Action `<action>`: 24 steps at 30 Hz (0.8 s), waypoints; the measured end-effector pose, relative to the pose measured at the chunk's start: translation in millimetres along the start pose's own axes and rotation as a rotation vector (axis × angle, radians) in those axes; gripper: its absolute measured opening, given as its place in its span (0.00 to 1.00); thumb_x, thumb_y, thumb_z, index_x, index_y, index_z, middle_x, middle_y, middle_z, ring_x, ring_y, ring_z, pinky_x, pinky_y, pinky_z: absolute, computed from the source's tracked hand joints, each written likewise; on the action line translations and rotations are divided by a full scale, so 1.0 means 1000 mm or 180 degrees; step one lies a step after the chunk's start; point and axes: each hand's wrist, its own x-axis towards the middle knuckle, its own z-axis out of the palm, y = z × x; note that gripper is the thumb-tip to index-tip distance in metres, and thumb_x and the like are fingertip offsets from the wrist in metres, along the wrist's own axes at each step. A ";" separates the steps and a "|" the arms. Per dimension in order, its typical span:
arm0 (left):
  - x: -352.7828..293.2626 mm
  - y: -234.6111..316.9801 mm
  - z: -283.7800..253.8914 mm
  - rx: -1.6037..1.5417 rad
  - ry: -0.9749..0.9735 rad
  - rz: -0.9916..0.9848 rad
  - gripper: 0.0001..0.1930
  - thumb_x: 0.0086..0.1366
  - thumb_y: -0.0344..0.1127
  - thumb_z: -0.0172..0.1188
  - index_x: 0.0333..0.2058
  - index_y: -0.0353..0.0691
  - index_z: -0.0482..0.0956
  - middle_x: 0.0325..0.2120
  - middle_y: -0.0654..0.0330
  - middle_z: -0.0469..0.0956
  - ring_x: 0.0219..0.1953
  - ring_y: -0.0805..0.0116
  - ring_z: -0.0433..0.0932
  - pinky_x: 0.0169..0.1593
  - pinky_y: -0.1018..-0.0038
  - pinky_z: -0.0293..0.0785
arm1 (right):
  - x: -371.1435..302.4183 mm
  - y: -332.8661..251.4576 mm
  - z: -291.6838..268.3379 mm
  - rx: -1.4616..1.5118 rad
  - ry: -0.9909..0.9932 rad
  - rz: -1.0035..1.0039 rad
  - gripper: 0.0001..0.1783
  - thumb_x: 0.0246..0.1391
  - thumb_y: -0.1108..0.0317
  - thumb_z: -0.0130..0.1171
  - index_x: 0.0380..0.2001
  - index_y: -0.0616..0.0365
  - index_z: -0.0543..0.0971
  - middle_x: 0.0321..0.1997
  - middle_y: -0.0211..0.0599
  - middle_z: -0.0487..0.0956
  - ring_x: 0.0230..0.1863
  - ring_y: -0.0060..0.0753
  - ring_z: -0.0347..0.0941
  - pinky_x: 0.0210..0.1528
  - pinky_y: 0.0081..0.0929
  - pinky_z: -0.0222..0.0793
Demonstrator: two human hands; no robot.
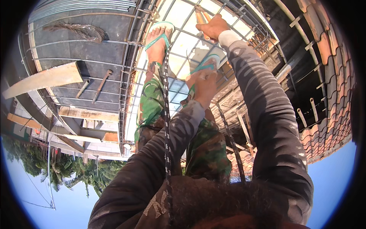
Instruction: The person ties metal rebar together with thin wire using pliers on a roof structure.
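My right arm (267,99) reaches up from the lower right to the top centre of the frame, almost straight at the elbow, and there my right hand (214,28) is curled in a grip. My left arm (152,150) slants up from the lower left to just right of the middle, where my left hand (205,86) is bunched, fingers folded in. My left foot (155,49) stands upper centre, toes pointing up the frame.
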 end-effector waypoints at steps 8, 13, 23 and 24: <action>-0.004 0.006 0.005 -0.0156 -0.0165 -0.0104 0.15 0.68 0.42 0.64 0.42 0.33 0.82 0.31 0.61 0.78 0.29 0.76 0.72 0.31 0.76 0.67 | 0.052 0.029 0.016 -0.2232 0.0588 -0.0249 0.22 0.63 0.60 0.55 0.56 0.56 0.81 0.50 0.49 0.85 0.49 0.47 0.85 0.51 0.46 0.80; -0.003 0.004 0.001 0.0052 0.0015 0.0274 0.19 0.67 0.41 0.62 0.46 0.28 0.80 0.30 0.60 0.79 0.32 0.73 0.77 0.35 0.75 0.72 | 0.046 0.017 0.015 -0.1638 0.0010 0.0054 0.20 0.64 0.59 0.52 0.46 0.63 0.85 0.41 0.53 0.86 0.42 0.50 0.86 0.48 0.45 0.80; 0.029 0.000 -0.018 -0.0125 0.0721 0.0506 0.33 0.70 0.41 0.59 0.66 0.25 0.61 0.61 0.42 0.68 0.57 0.59 0.75 0.56 0.70 0.73 | -0.015 0.125 0.112 0.1009 -0.0374 -0.0245 0.23 0.66 0.54 0.56 0.56 0.58 0.79 0.39 0.51 0.83 0.43 0.46 0.83 0.47 0.41 0.77; 0.029 0.000 -0.019 -0.0214 0.0652 0.0458 0.32 0.70 0.41 0.58 0.65 0.25 0.62 0.59 0.42 0.70 0.56 0.59 0.75 0.57 0.69 0.72 | -0.017 0.124 0.117 0.1248 -0.0315 -0.0184 0.22 0.67 0.55 0.56 0.55 0.60 0.79 0.37 0.46 0.83 0.42 0.40 0.83 0.46 0.38 0.76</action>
